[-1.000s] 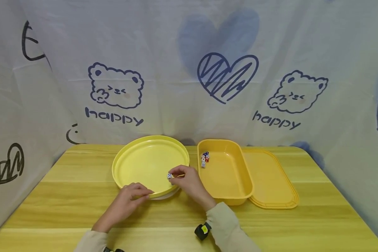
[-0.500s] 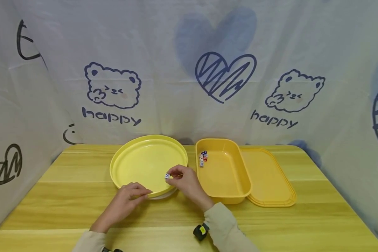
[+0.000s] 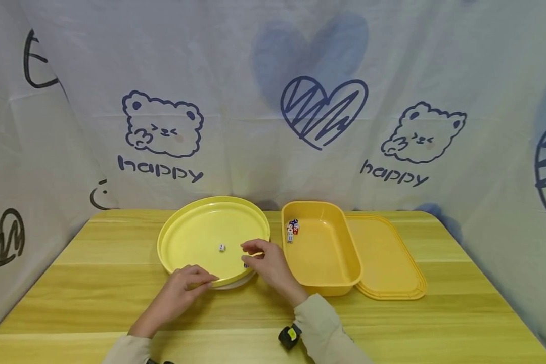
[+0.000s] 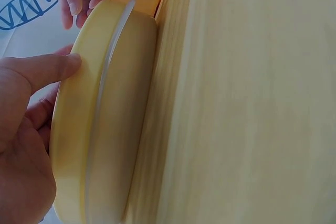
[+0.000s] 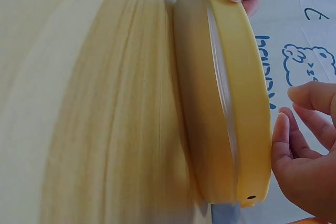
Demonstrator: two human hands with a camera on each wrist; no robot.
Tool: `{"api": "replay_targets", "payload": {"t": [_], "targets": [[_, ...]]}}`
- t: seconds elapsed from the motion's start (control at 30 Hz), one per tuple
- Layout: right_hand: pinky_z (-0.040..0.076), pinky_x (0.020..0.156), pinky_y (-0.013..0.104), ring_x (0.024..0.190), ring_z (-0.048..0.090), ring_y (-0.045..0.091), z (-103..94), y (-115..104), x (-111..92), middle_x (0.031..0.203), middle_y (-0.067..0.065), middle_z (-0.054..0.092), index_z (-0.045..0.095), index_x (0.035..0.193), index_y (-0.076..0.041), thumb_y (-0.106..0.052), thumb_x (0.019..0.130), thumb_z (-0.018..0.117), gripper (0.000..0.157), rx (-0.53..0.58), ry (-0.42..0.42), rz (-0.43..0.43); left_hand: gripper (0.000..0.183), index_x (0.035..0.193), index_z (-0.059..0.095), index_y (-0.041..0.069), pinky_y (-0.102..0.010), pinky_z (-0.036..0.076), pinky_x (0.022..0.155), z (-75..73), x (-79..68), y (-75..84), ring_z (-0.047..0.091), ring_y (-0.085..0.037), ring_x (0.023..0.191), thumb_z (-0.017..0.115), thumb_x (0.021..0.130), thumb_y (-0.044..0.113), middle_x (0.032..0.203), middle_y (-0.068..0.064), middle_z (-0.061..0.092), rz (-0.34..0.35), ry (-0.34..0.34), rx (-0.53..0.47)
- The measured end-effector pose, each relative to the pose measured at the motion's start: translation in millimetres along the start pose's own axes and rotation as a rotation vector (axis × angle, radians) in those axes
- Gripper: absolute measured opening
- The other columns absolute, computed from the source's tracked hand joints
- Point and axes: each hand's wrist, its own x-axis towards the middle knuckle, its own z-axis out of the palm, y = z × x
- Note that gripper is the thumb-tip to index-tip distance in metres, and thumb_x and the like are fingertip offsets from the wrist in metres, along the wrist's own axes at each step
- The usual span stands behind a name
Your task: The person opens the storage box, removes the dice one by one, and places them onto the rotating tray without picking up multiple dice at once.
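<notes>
My left hand [image 3: 189, 292] grips the near rim of a round yellow tray [image 3: 186, 217], its thumb on the outside wall in the left wrist view and its fingers over the edge. A white die [image 3: 222, 247] lies on the tray floor. Over the tray's right side hovers my right hand [image 3: 273, 263], its thumb and forefinger parted with nothing between them in the right wrist view. A dark blue die [image 3: 245, 265] shows just below the right thumb, mostly hidden by it.
Right of the tray stands a deep orange-yellow box [image 3: 323, 253] with several small dice [image 3: 291, 230] at its left wall. A matching flat lid [image 3: 389, 258] lies beside the box. A printed white curtain [image 3: 245, 101] hangs behind the wooden table [image 3: 209, 328].
The right fingers have let go of the white die, which now lies on the tray, left of the hand. The left hand keeps its grip on the rim.
</notes>
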Motion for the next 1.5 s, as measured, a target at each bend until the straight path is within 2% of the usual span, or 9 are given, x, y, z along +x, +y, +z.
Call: {"api": "replay_targets", "payload": {"t": [0.3, 0.53, 0.67, 0.8, 0.9, 1.1, 1.27, 1.5], "targets": [[0.05, 0.082, 0.031, 0.097, 0.059, 0.026, -2.6, -6, -2, 0.103, 0.008, 0.067, 0.069, 0.108, 0.002, -0.004, 0.089, 0.068, 0.02, -0.012, 0.017, 0.018, 0.018, 0.094, 0.076, 0.008, -0.028, 0.046, 0.068, 1.0, -0.1, 0.0, 0.059, -0.009, 0.081, 0.074, 0.081, -0.003, 0.087, 0.006, 0.068, 0.011, 0.021, -0.008], [0.05, 0.086, 0.035, 0.102, 0.057, 0.027, -19.7, -31, -6, 0.107, 0.008, 0.065, 0.068, 0.111, 0.0, -0.008, 0.09, 0.068, 0.022, 0.049, 0.025, 0.064, 0.017, 0.095, 0.077, 0.008, -0.029, 0.046, 0.069, 0.9, 0.3, -1.0, 0.058, -0.009, 0.082, 0.073, 0.082, -0.002, 0.087, 0.006, 0.068, 0.012, 0.008, 0.008], [0.05, 0.085, 0.035, 0.099, 0.059, 0.025, -40.7, -50, -4, 0.105, 0.008, 0.067, 0.069, 0.11, -0.001, -0.007, 0.09, 0.069, 0.021, -0.029, 0.047, 0.008, 0.017, 0.095, 0.077, 0.007, -0.029, 0.047, 0.07, 2.2, 0.9, -0.7, 0.058, -0.009, 0.083, 0.073, 0.081, -0.002, 0.088, 0.007, 0.068, 0.006, -0.006, 0.011], [0.051, 0.085, 0.034, 0.097, 0.062, 0.023, -66.7, -60, 8, 0.104, 0.009, 0.069, 0.069, 0.109, -0.002, -0.006, 0.089, 0.069, 0.021, -0.154, 0.073, -0.045, 0.02, 0.094, 0.077, 0.006, -0.028, 0.047, 0.069, -0.1, 2.8, 1.1, 0.058, -0.008, 0.082, 0.074, 0.079, -0.006, 0.088, 0.007, 0.068, -0.003, 0.001, 0.021], [0.051, 0.087, 0.035, 0.099, 0.063, 0.025, -88.3, -57, 22, 0.107, 0.011, 0.068, 0.068, 0.112, 0.0, -0.007, 0.09, 0.068, 0.022, -0.163, 0.074, -0.022, 0.021, 0.094, 0.077, 0.006, -0.028, 0.047, 0.069, -2.3, 3.8, 2.3, 0.058, -0.007, 0.082, 0.074, 0.078, -0.007, 0.087, 0.007, 0.068, -0.003, 0.01, 0.02], [0.047, 0.094, 0.038, 0.11, 0.059, 0.026, -120.3, -37, 46, 0.118, 0.012, 0.065, 0.064, 0.12, -0.001, -0.011, 0.094, 0.064, 0.027, -0.139, 0.065, 0.1, 0.017, 0.095, 0.076, 0.007, -0.028, 0.047, 0.069, -2.0, 2.1, 2.1, 0.059, -0.01, 0.081, 0.074, 0.081, -0.003, 0.087, 0.005, 0.068, 0.006, -0.001, 0.008], [0.045, 0.096, 0.039, 0.112, 0.057, 0.027, -127.2, -18, 59, 0.12, 0.014, 0.063, 0.063, 0.121, -0.001, -0.009, 0.095, 0.062, 0.028, -0.087, 0.065, 0.163, 0.016, 0.097, 0.076, 0.007, -0.028, 0.047, 0.07, -0.8, 0.2, 1.2, 0.059, -0.011, 0.084, 0.073, 0.083, 0.0, 0.09, 0.004, 0.068, -0.025, -0.02, -0.001], [0.045, 0.095, 0.039, 0.11, 0.057, 0.029, -123.4, 5, 70, 0.118, 0.017, 0.064, 0.063, 0.12, 0.004, -0.008, 0.094, 0.062, 0.029, -0.039, 0.099, 0.178, 0.017, 0.096, 0.076, 0.007, -0.029, 0.046, 0.072, 1.2, 0.1, 1.8, 0.059, -0.011, 0.084, 0.073, 0.082, -0.001, 0.089, 0.005, 0.068, -0.03, -0.012, 0.014]]}}
